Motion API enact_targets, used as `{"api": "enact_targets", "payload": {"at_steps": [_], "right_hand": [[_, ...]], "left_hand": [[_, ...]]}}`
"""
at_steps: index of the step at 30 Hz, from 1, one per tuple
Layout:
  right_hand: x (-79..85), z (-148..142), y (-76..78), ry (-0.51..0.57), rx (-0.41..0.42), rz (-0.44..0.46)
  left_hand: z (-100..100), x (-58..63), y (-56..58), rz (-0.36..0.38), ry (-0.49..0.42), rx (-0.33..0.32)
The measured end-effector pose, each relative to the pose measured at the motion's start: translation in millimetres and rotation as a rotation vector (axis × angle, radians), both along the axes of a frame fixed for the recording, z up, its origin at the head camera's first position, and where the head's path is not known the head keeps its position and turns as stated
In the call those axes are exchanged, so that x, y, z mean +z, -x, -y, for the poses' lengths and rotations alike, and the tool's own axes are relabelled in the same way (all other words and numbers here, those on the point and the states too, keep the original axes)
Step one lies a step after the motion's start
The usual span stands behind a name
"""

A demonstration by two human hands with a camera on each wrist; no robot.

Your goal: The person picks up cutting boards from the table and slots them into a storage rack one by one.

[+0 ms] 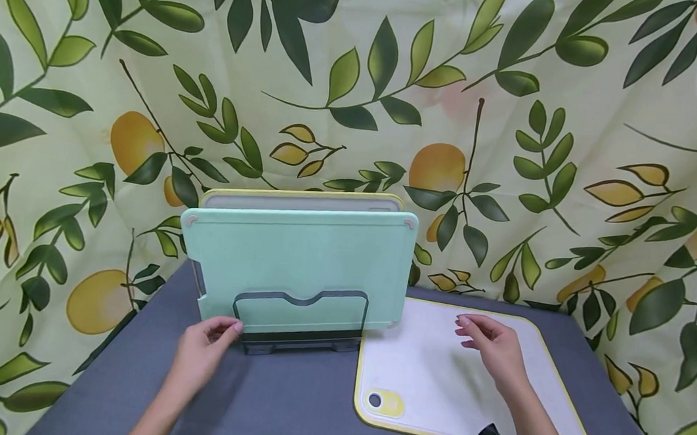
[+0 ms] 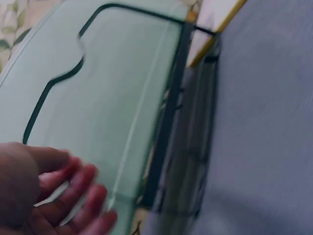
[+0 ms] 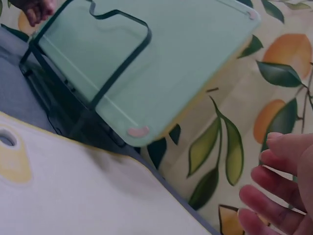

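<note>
left hand (image 1: 202, 349) beside rack (image 1: 303, 344), contact unclear; right hand (image 1: 495, 350) over white board (image 1: 434, 380); both empty, well apart | green board (image 1: 299, 254) standing in rack, left of white board | advisable: steady rack low down

A mint-green cutting board (image 1: 302, 258) in a black wire rack (image 1: 302, 339) is blocking the middle; free room is lying in front, above the blue-grey tabletop (image 1: 280, 401).

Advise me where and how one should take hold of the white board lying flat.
Probably at the near-left corner of the white board, from the near side: the hole in its yellow patch could admit a finger, and this corner lies clear of the black rack.
</note>
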State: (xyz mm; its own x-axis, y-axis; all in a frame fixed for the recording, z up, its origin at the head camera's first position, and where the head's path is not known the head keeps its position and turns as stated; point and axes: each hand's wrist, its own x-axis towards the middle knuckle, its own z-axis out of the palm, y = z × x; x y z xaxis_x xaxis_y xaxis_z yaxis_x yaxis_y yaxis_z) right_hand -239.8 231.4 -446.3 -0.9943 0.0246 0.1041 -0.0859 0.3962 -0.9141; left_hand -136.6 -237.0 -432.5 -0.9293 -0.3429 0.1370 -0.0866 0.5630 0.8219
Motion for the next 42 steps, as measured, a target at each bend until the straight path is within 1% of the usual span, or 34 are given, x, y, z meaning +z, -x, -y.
{"api": "enact_targets", "payload": {"at_steps": [4, 7, 11, 14, 18, 20, 23, 25, 27, 29, 32, 34, 37, 42], "right_hand": [[-7.2, -11.7, -8.0, -0.062, -0.06, -0.005], [-11.2, -20.5, -13.5, -0.078, -0.09, -0.014], [-18.5, -32.2, -19.4, -0.043, -0.155, -0.019], [-25.1, -40.8, -22.4, -0.007, -0.21, -0.004], [-32.5, -48.9, -22.8, -0.011, -0.236, 0.002], [-34.8, -51.6, -23.1, -0.042, -0.255, -0.003], [-37.2, -55.6, -25.0, -0.114, -0.306, 0.002], [-38.6, -59.4, -26.1, -0.176, -0.333, 0.006], [-40.8, -64.4, -26.3, -0.232, -0.343, -0.009], [-43.6, -69.4, -26.7, -0.282, -0.349, -0.033], [-47.9, -75.7, -28.0, -0.342, -0.367, -0.075], [-49.6, -78.1, -29.5, -0.367, -0.387, -0.074], [-50.4, -81.4, -30.4, -0.406, -0.412, -0.038], [-51.0, -88.4, -30.1, -0.447, -0.415, 0.042]], "left_hand": [[-21.5, -14.9, 2.7, 0.043, 0.037, -0.04], [-36.3, -25.3, 5.7, 0.037, 0.016, -0.066], [-54.7, -35.1, 8.9, 0.025, -0.014, -0.101], [-68.6, -40.5, 11.8, 0.035, -0.044, -0.147], [-85.4, -47.2, 16.6, 0.051, -0.071, -0.214], [-93.0, -50.8, 18.6, 0.054, -0.074, -0.246], [-104.4, -56.6, 21.4, 0.058, -0.062, -0.295], [-112.4, -60.2, 23.1, 0.062, -0.068, -0.324], [-120.5, -63.4, 24.4, 0.055, -0.073, -0.341], [-128.9, -66.2, 25.3, 0.044, -0.078, -0.347], [-141.5, -70.0, 26.4, 0.027, -0.063, -0.338], [-149.9, -71.5, 27.3, 0.024, -0.047, -0.325], [-161.2, -72.6, 28.9, 0.028, -0.014, -0.294], [-174.4, -73.5, 30.0, 0.051, 0.042, -0.242]]}}
